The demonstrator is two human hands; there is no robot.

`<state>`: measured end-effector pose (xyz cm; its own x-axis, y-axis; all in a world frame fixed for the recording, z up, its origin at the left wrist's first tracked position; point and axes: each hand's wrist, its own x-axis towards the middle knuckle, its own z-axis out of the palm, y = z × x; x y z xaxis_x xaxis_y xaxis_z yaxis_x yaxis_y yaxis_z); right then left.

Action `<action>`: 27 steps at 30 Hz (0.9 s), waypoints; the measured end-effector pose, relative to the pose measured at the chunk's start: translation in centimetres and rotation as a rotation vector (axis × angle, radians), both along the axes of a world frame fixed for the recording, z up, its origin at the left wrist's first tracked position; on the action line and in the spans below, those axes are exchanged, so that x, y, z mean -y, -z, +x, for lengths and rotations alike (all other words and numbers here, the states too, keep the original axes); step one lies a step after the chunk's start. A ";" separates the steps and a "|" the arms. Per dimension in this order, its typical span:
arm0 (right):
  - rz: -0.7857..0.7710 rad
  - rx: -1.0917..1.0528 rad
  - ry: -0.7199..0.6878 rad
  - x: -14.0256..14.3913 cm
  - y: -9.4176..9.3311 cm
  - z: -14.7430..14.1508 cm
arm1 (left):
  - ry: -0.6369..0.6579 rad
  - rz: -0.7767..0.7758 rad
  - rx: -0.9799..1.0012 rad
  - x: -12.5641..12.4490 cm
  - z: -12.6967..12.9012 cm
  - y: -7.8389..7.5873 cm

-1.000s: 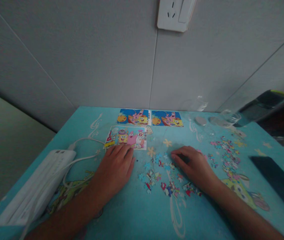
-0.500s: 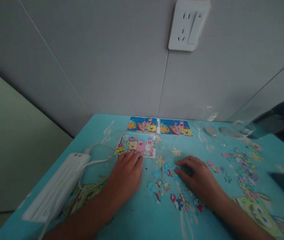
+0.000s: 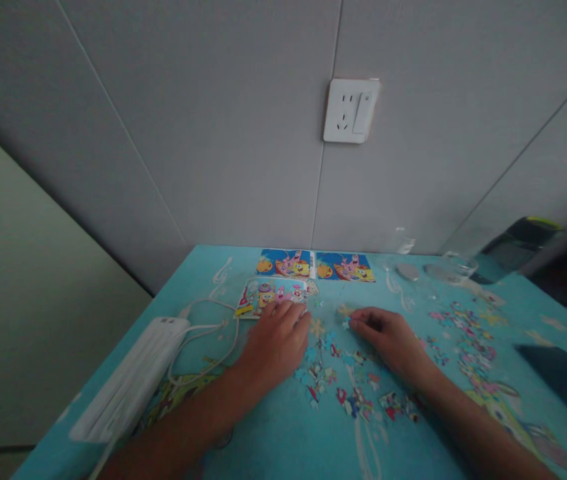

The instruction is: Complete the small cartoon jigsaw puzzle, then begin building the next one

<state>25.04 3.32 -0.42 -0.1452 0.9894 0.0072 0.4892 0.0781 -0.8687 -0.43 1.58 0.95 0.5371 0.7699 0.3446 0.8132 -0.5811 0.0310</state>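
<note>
My right hand [image 3: 388,333] pinches a small light-blue jigsaw piece [image 3: 346,323] between thumb and fingertips, above the tablecloth. My left hand [image 3: 280,337] lies palm down with its fingers stretched out over the lower right part of a picture card [image 3: 253,297] showing cartoon figures. Whether anything is beneath the palm is hidden. Between and below both hands lie loose jigsaw pieces [image 3: 356,402] in blue, red and mixed colours. A larger spread of pieces [image 3: 478,353] lies to the right of my right hand.
Two blue picture cards [image 3: 286,263] lie along the wall. A white power strip [image 3: 130,380] with a looped cable [image 3: 236,340] is at the left. Round lids [image 3: 408,271] and a clear container [image 3: 460,265] stand at back right; a dark flat object [image 3: 560,380] lies near the right edge.
My right hand has lifted a light-blue jigsaw piece and moved slightly up from the loose pieces. My left hand has shifted right across the card. The camera view has tilted upward.
</note>
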 end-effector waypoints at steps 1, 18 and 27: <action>0.004 -0.017 0.002 -0.7 0.0 0.1 | 0.012 -0.004 -0.007 -0.5 0.6 -0.2; 0.168 0.163 -0.079 -6.7 0.8 -3.4 | -0.057 -0.063 0.077 -2.6 2.3 2.1; 0.243 0.288 -0.057 -6.5 0.9 -3.9 | -0.046 -0.075 0.089 -2.7 2.3 2.3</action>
